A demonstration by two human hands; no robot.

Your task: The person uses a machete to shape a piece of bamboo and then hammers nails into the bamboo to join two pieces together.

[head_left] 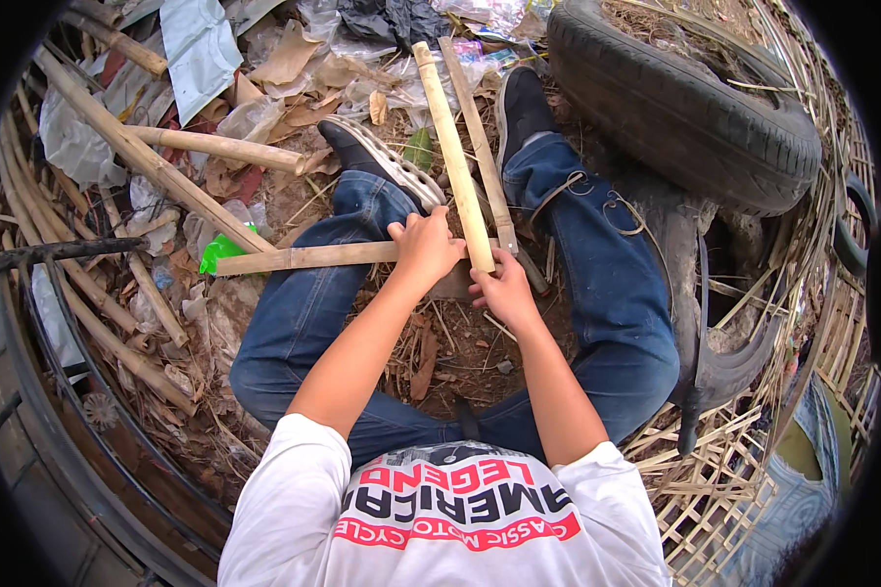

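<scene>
A pale split bamboo strip runs away from me between my shoes, its near end pinched in my right hand. Across it, from the left, comes a flat brownish bamboo strip, and my left hand is closed over it near the crossing. The left fingers partly hide how the pieces meet. Beside the pale strip, on its right, a narrower weathered bamboo strip lies nearly parallel, its near end close to my right fingertips.
Bamboo poles and a green plastic scrap lie to the left. A worn tyre leans at the far right, above a dark wooden stump. Woven bamboo lattice lies near right. Dry leaves and plastic litter cover the ground ahead.
</scene>
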